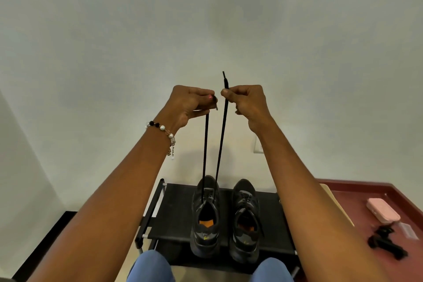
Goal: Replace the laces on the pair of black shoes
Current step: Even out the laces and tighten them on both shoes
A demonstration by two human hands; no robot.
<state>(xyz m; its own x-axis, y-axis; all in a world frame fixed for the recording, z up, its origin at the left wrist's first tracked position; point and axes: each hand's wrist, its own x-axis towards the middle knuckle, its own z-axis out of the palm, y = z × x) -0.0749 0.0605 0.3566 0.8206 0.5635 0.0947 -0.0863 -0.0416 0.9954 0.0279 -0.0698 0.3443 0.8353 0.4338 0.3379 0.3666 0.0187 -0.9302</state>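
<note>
1. Here, both hands are raised well above the shoes, each pinching one end of the same black lace (pixel 221 135): the left hand (pixel 191 104) grips its end between thumb and curled fingers, and the right hand (pixel 246 104) pinches the other end just below its stiff tip, which sticks up past the fingers.
2. The two strands run taut and nearly vertical, close together, down to the left shoe (pixel 205 217), where they enter the eyelets near the tongue. So the lace's long axis points straight down from the grips, and each hand is about equally near.
3. The right strand's tip stands higher than the left's, so the ends look uneven; evening them out seems to be the step in hand.
4. The right shoe (pixel 246 220) sits just beside the left one, apparently already laced.
5. Both shoes stand on a black shoe rack (pixel 174 208) against a pale wall (pixel 206 18).
6. To the right, a red table (pixel 366 201) holds a pink case (pixel 383 209) and a bundle of black laces (pixel 386 244).
</note>
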